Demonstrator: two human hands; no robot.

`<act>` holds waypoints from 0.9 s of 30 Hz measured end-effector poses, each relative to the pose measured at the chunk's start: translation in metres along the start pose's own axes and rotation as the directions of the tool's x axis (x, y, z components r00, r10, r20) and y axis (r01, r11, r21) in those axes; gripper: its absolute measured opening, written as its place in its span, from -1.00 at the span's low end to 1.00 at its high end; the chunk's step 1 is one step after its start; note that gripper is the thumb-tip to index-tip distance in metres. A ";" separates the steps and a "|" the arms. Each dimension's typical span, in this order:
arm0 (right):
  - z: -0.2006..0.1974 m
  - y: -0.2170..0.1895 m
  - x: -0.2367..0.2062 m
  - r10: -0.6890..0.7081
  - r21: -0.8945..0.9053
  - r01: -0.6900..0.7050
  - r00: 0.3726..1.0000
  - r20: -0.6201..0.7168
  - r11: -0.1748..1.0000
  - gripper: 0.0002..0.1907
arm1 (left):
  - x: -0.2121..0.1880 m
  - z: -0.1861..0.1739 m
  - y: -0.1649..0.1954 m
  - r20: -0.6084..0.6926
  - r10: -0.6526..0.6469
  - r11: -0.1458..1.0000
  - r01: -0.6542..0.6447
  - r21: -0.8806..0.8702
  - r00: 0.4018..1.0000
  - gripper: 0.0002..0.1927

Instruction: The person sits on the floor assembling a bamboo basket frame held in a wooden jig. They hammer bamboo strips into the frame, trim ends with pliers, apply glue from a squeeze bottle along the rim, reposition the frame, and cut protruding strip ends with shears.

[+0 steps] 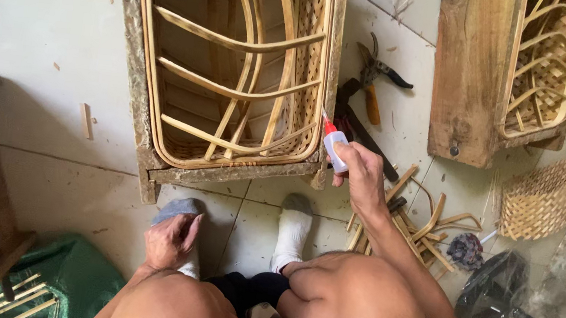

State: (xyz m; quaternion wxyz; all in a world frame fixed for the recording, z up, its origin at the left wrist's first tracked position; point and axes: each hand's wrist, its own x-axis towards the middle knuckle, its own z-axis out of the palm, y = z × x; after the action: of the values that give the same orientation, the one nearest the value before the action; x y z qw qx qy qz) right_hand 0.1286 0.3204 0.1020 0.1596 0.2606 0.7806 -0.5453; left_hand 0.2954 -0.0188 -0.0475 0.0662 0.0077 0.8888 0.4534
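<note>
Seen from above, a seated person works at a bamboo-strip basket frame (236, 68) set inside a rough wooden mould (138, 71) on a pale tiled floor (36, 17). The right hand (361, 171) has its fingers curled around a small white glue bottle (335, 149), whose red nozzle points up and to the left, its tip touching or just short of the frame's near right corner. The left hand (171, 238) rests on the left shin above a grey sock (176, 208), fingers loosely bent and holding nothing. Beyond the right fingers, past the bottle, lie pruning shears (376, 81) with orange and black handles; just below and to the right of them is a scatter of cut bamboo pieces (424, 228). Further right stand a second wooden mould (474, 74) with its own frame and a woven mat panel (554, 193). A white sock (293, 228) sits beneath the right wrist.
</note>
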 end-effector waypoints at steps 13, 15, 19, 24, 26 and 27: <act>-0.027 0.026 -0.064 0.093 0.039 -0.099 0.985 0.146 0.994 -0.59 | -0.002 0.004 -0.009 0.138 -0.194 0.977 0.204 -0.062 0.971 -0.80; -0.038 0.013 -0.067 -0.022 -0.072 0.035 0.984 0.175 0.997 -0.64 | 0.005 -0.005 -0.008 0.287 -0.395 0.794 0.482 -0.372 0.873 -0.73; -0.047 -0.013 -0.070 -0.516 -0.726 0.492 0.828 0.220 0.479 -0.53 | 0.019 -0.043 0.006 0.373 -0.493 0.582 0.616 -0.531 0.786 -0.66; -0.049 -0.034 -0.057 -0.587 -0.792 0.579 0.715 0.380 0.193 -0.47 | 0.040 -0.070 0.041 0.323 -0.558 0.481 0.615 -0.624 0.764 -0.65; -0.048 -0.038 -0.053 -0.595 -0.785 0.605 0.681 0.427 0.130 -0.49 | 0.049 -0.063 0.052 0.290 -0.606 0.443 0.617 -0.650 0.741 -0.62; -0.048 -0.039 -0.051 -0.597 -0.781 0.616 0.665 0.449 0.100 -0.50 | 0.052 -0.059 0.056 0.276 -0.629 0.423 0.618 -0.663 0.727 -0.60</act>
State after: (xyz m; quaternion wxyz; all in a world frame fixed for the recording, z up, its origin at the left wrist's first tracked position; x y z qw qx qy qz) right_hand 0.1494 0.3428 0.1767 0.0412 -0.2158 0.9739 -0.0570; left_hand 0.2342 -0.0299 0.0258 0.2200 -0.3509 0.5764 0.7044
